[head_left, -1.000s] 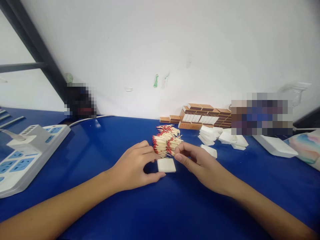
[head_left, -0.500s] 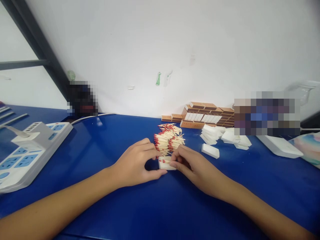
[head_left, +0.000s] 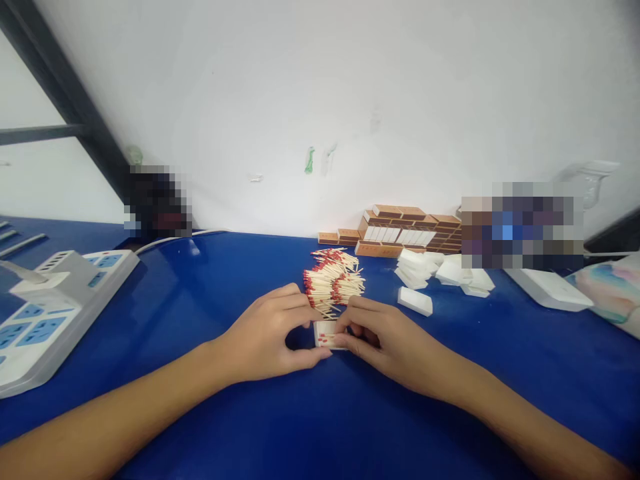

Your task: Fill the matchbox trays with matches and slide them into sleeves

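A small white matchbox tray (head_left: 320, 341) lies on the blue table with a few red-headed matches (head_left: 325, 337) inside. My left hand (head_left: 275, 333) grips its left end, thumb at the near side and forefinger at the far side. Over the tray's right part, my right hand (head_left: 373, 333) pinches matches between thumb and fingertips, their heads pointing left. The fingers hide that part of the tray. Just beyond both hands, a heap of loose matches (head_left: 333, 280) is spread out, most heads toward the left.
Brown matchboxes (head_left: 410, 230) are stacked against the wall. In front of them lie several white trays (head_left: 415, 267), with a single white tray (head_left: 415, 301) nearer. A power strip (head_left: 60, 300) sits at the left. A white box (head_left: 547, 290) is at the right.
My right fingers have lowered with the matches into the tray, whose inside shows the red heads lower down. My left hand keeps its hold. The whole view has shifted slightly.
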### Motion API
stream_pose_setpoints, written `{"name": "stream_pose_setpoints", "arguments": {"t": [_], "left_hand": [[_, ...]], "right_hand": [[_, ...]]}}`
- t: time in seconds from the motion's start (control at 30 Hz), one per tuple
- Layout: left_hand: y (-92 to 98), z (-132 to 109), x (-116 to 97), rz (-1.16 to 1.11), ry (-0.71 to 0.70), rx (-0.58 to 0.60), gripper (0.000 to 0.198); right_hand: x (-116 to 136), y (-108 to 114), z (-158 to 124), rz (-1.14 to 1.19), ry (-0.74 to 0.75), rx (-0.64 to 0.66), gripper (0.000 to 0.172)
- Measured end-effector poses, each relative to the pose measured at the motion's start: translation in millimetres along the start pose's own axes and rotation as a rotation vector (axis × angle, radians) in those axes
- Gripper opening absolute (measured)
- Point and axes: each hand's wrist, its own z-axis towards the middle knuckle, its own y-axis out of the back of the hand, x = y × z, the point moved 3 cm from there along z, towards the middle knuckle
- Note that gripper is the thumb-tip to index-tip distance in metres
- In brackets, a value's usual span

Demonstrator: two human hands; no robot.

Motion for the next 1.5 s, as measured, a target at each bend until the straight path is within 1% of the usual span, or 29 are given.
{"name": "stream_pose_setpoints", "arguments": {"t": [0.17,0.43,0.87,1.03,1.2,1.37,1.5], "left_hand": [[-0.9,-0.3,0.9,0.000,0.002,-0.001,0.028],[-1.6,-1.9,1.3,0.011,0.006,-0.008,0.029],[-1.9,-1.3,1.4,0.006,0.007,-0.005,0.028],[-1.4,-0.9,-1.5,-0.025,0.010,0.013,0.023],[-1.9,-0.2,-2.6,-0.022,0.019,0.034,0.025],[-2.1,0.3,-3.5,-0.025,0.005,0.031,0.029],[-1.6,0.2,-4.7,-0.035,-0.001,0.033,0.029]], "right_hand": [[-1.1,-0.6,0.5,0.005,0.019,-0.005,0.011],[-0.3,1.3,-0.5,-0.030,-0.003,-0.022,0.008],[-2.3,-1.1,0.1,0.043,0.000,-0.039,0.007],[-0.7,-2.2,-0.7,0.110,0.055,-0.027,0.009],[0.8,-3.0,-0.5,0.112,0.107,-0.020,0.010],[1.8,-3.9,0.6,0.106,0.070,-0.030,0.007],[1.8,-5.1,0.9,0.081,0.042,-0.039,0.011]]}}
